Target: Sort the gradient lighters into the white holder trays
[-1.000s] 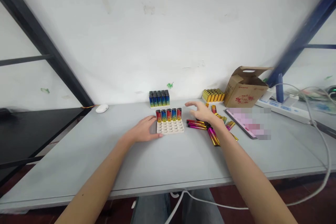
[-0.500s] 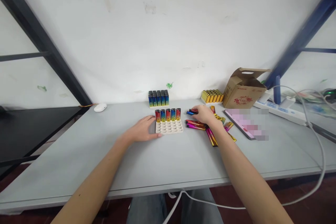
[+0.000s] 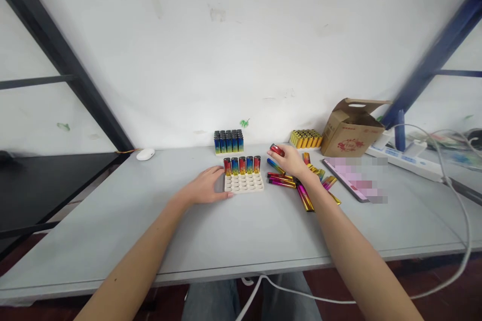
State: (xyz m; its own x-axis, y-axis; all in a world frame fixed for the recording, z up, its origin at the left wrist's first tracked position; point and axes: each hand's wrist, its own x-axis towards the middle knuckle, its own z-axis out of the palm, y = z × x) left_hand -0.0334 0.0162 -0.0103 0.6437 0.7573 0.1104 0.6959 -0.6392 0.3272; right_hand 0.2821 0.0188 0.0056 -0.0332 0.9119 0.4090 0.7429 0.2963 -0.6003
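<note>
One red lighter (image 3: 277, 150), tilted, held by its sides between thumb and fingers of right hand (image 3: 293, 160); grip narrow, dark end left exposed, presumably for easy handling. Blue lighter (image 3: 276, 166) lying just below that hand. White tray (image 3: 248, 190) to left: five lighters (image 3: 242, 165) upright in back row, probably kept standing by holes. Left hand (image 3: 206, 186) spread wide, touching tray's left edge, apparently for steadying. Loose lighters (image 3: 282, 183) near right wrist. Farther back: yellow lighters (image 3: 305, 141), cardboard box (image 3: 348, 139).

The right hand (image 3: 292, 161) covers part of the red lighter (image 3: 277, 150).
</note>
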